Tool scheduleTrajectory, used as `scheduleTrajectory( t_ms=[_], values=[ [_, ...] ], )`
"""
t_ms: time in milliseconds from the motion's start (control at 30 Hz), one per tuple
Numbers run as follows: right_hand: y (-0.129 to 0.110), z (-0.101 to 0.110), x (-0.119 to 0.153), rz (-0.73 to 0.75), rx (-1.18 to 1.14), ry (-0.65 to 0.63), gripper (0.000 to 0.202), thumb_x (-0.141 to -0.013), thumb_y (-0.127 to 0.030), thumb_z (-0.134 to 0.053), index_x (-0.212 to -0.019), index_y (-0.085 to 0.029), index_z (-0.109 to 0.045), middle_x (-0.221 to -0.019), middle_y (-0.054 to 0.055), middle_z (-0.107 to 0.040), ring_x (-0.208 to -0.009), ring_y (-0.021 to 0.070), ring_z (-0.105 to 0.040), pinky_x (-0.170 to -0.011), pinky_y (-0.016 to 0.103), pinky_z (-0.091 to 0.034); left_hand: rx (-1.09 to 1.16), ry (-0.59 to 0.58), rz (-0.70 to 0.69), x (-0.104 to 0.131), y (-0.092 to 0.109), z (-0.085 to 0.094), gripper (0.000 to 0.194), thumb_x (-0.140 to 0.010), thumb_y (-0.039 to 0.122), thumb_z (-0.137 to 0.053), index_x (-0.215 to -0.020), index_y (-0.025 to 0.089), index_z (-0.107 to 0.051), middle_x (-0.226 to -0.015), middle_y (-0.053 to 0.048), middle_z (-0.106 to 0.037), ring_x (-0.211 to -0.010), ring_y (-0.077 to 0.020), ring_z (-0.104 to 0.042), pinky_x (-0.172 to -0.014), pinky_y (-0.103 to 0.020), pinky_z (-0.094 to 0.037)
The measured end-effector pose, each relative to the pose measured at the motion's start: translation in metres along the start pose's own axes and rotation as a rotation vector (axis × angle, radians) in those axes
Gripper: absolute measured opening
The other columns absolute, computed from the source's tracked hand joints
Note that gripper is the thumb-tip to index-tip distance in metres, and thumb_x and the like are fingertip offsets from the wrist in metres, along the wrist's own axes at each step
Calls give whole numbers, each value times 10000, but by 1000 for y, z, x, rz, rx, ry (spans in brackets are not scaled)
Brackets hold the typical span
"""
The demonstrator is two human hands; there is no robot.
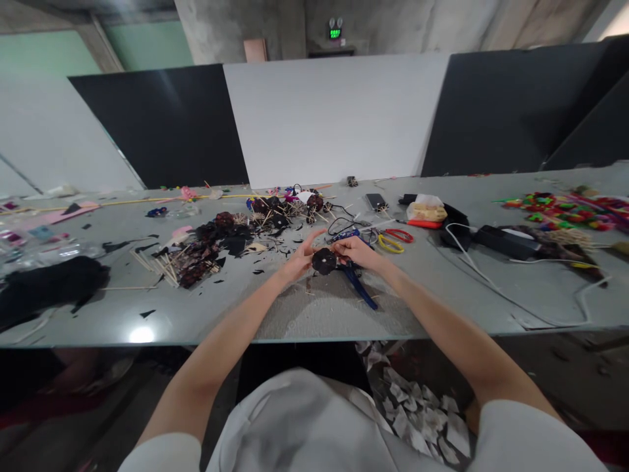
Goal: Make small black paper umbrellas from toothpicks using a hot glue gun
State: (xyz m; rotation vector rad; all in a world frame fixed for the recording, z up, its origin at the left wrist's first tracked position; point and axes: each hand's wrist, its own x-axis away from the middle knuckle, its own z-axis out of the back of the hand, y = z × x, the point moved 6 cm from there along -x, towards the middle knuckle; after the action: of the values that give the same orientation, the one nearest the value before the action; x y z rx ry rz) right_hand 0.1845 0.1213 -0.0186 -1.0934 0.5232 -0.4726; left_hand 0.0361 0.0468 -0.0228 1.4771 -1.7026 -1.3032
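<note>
A small black flower-shaped piece [324, 261] with a pale dot at its centre is held up over the front middle of the table. My left hand [297, 263] grips its left edge, with one finger stretched out above it. Just to the right, my right hand [360, 253] is closed in a pinch at the piece's upper right; what lies between those fingertips is too small to make out. Below the right hand lies a tool with a dark blue handle [361, 288], its upper part hidden by the hand.
Scissors with yellow handles [390, 244] and a red-handled tool [399, 235] lie right of my hands. Farther right are a phone [376, 202], a white cable [484, 278] and colourful decorations [550, 208]. Dark scraps [236, 242] and thin wooden sticks [162, 265] cover the left side.
</note>
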Motion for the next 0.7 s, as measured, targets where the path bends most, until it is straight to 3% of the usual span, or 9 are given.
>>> scheduleTrajectory(
  t_ms=[167, 333, 433, 533, 633, 700],
  values=[
    [-4, 1, 3, 3, -4, -16, 624, -876, -764, -638, -892, -143, -697, -720, 30, -656, -588, 129, -541, -572, 269, -401, 27, -30, 43, 2, -2, 2, 1036, -628, 465, -977, -1539, 244, -536, -913, -87, -791, -814, -229, -757, -723, -277, -557],
    [-2, -1, 3, 19, -33, -20, 526, -945, -617, -616, -1126, -134, -720, -818, 42, -679, -664, 141, -564, -604, 269, -413, 77, -53, 47, 2, -3, 5, 871, -716, 490, -908, -1486, 237, -588, -910, -73, -777, -698, -160, -693, -620, -220, -507],
    [-1, 4, 0, 58, -24, 90, 461, -915, -511, -653, -1214, -163, -696, -900, 45, -696, -687, 142, -561, -615, 272, -424, 115, -8, 32, -1, -2, 9, 777, -752, 463, -878, -1448, 233, -623, -928, -76, -775, -633, -125, -638, -578, -209, -476],
    [-3, 10, 1, 75, 1, 213, 419, -948, -542, -610, -1145, -184, -701, -959, 58, -704, -732, 154, -582, -612, 273, -421, 107, 61, -4, -3, 3, 15, 736, -767, 449, -857, -1430, 221, -634, -1032, -105, -778, -682, -138, -654, -604, -232, -490],
    [-6, 1, 2, 53, -43, 152, 497, -976, -645, -551, -1000, -175, -710, -879, 57, -695, -709, 151, -573, -598, 274, -402, 94, 126, -61, -4, 9, 20, 717, -768, 458, -844, -1409, 207, -643, -1029, -99, -770, -680, -130, -639, -632, -251, -490],
    [-9, -7, 2, 58, -48, 124, 507, -930, -674, -620, -934, -175, -704, -818, 39, -680, -675, 141, -553, -613, 278, -408, 89, 163, -82, -4, 11, 23, 689, -752, 428, -849, -1376, 203, -661, -954, -63, -757, -601, -96, -574, -604, -246, -465]
  ],
)
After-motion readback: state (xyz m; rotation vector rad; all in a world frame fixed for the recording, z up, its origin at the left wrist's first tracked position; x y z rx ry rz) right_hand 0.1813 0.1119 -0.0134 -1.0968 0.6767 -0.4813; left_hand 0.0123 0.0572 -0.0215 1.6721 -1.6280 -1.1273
